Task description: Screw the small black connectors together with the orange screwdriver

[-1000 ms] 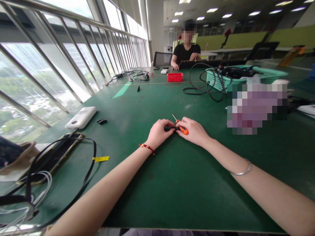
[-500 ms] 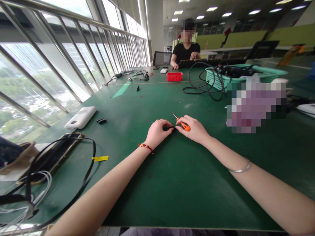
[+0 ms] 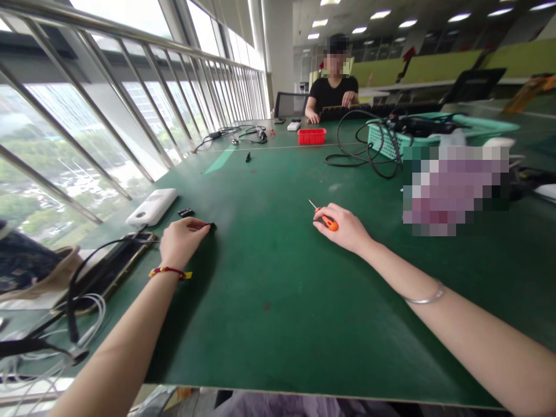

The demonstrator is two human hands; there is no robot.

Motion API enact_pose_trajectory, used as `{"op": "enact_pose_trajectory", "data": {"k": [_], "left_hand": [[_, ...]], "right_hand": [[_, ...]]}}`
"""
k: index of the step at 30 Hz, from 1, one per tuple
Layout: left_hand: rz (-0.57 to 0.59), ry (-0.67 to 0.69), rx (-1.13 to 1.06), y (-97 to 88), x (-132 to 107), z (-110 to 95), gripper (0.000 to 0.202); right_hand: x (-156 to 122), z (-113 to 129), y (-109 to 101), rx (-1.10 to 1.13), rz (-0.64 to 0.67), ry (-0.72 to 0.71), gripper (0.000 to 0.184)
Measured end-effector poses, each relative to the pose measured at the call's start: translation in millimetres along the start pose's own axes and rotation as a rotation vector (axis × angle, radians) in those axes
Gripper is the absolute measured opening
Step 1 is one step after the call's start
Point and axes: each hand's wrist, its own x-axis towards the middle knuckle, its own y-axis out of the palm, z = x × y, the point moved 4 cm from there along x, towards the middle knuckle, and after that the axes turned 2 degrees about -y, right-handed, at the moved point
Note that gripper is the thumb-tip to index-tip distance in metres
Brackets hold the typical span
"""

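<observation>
My left hand [image 3: 182, 240] is at the left of the green table [image 3: 269, 260], its fingertips pinched on a small black piece [image 3: 212, 226] whose kind I cannot make out. Just beyond that hand lies another small black part [image 3: 186, 212], near a white power bank [image 3: 153, 207]. Right of the table's middle, my right hand [image 3: 343, 227] is closed around the orange handle of a small screwdriver [image 3: 328, 220]. The metal shaft points up and away to the left. A wide gap separates the two hands.
A phone [image 3: 125, 258] and looped cables [image 3: 82, 324] lie at the left edge. Farther off are a red tray [image 3: 311, 136], a small black piece [image 3: 248, 157] and a teal basket [image 3: 384, 141] of cables. A blurred-out purple object [image 3: 456, 188] is at right. Another person [image 3: 333, 92] sits opposite.
My left hand has moved left, away from my right hand, carrying the small black piece toward the power bank. My right hand stays almost in place with the screwdriver.
</observation>
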Motion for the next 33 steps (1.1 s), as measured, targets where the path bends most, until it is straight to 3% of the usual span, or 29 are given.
{"op": "enact_pose_trajectory", "data": {"k": [4, 9, 17, 33], "left_hand": [[-0.091, -0.092, 0.095, -16.2, -2.7, 7.2, 0.036], [-0.134, -0.023, 0.141, -17.2, -8.0, 0.6, 0.036], [-0.095, 0.104, 0.257, -11.7, -10.3, 5.5, 0.034], [-0.065, 0.010, 0.215, -12.7, -8.3, 7.2, 0.037]], "right_hand": [[0.0, -1.1, -0.1, -0.014, 0.002, -0.014, 0.014], [-0.1, -1.2, -0.3, -0.019, 0.011, -0.021, 0.013], [-0.4, -1.0, -0.5, -0.034, 0.030, -0.006, 0.013], [-0.3, -1.1, -0.2, -0.056, 0.036, -0.021, 0.014]]}}
